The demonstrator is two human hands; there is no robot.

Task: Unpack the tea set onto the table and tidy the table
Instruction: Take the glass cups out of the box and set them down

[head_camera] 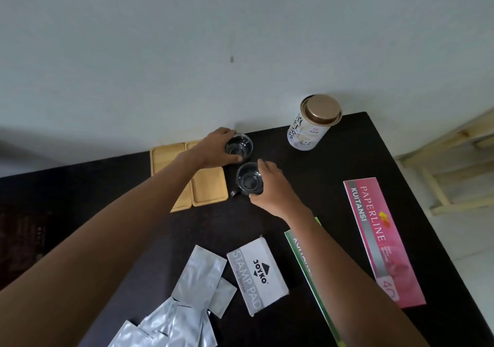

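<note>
Two clear glass cups stand on the dark table near its far edge. My left hand (213, 149) grips the far glass cup (240, 146) from its left side. Just below it, my right hand (272, 186) holds the near glass cup (248, 179) from the right; its dark handle points toward me and to the left. Two pale wooden trays (208, 190) lie side by side left of the cups, partly under my left forearm. A white tea tin with a copper lid (311, 123) stands at the far right.
Several silver foil packets (197, 277) lie at the near edge. Beside them sits a grey stamp pad box (258, 272). A green receipt book (312, 280) and a pink receipt book (382, 240) lie on the right. A wall rises behind the table (334, 170).
</note>
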